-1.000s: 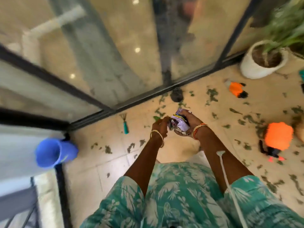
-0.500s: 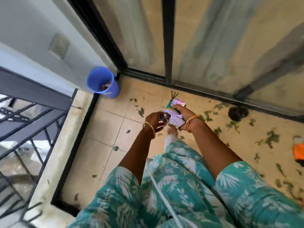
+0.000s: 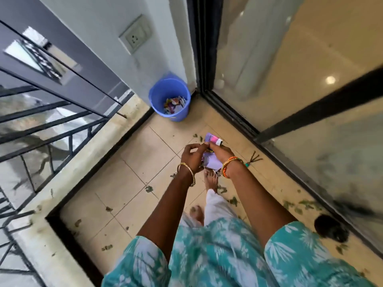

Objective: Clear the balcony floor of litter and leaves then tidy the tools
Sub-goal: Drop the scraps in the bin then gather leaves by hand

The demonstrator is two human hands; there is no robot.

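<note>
A bundle of purple, pink and white litter wrappers (image 3: 211, 154) is held between both hands above the tiled floor (image 3: 145, 154). My right hand (image 3: 220, 151) grips the bundle from the right. My left hand (image 3: 192, 155) pinches its left edge. A blue bucket (image 3: 165, 94) with several coloured wrappers inside stands in the corner ahead, apart from my hands. Green leaf scraps (image 3: 233, 200) lie scattered on the tiles to the right. A small hand rake (image 3: 254, 158) with a teal handle lies by the door track.
Sliding glass doors with a black frame (image 3: 259, 129) run along the right. A metal railing (image 3: 51, 112) and a concrete ledge (image 3: 62, 195) bound the left. A dark round object (image 3: 329, 227) sits by the track at the right. My bare feet (image 3: 210, 179) stand below the hands.
The view has swung left and I have stepped toward the corner; the blue bucket is now straight ahead and closer. Both hands still hold the wrappers. The orange items and plant pot left the view.
</note>
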